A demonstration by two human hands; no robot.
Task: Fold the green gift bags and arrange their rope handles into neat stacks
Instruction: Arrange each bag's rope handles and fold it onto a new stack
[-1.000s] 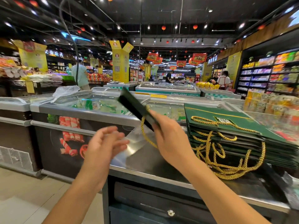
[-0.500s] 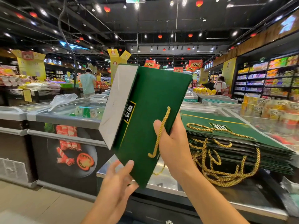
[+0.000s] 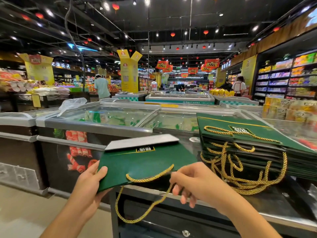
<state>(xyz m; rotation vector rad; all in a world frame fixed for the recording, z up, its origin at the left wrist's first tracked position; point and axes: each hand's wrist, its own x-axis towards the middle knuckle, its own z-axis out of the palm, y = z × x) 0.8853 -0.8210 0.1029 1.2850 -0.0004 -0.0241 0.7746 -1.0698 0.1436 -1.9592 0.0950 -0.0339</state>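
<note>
Head view: left fingers (image 3: 102,171) clamp the bag (image 3: 145,160) by its corner at the table's (image 3: 295,200) near edge. Right fingers (image 3: 183,198) curl by its rope (image 3: 149,178), grip unclear. Stack (image 3: 248,134) sits right; freezer (image 3: 96,125) behind holds packets (image 3: 109,117).

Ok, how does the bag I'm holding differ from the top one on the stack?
The held bag is gripped by the left hand and juts past the counter edge; the top bag lies flat on the stack. The held bag's rope dangles below the counter; the top bag's rope rests on its face. Both are dark green with gold rope.
</note>
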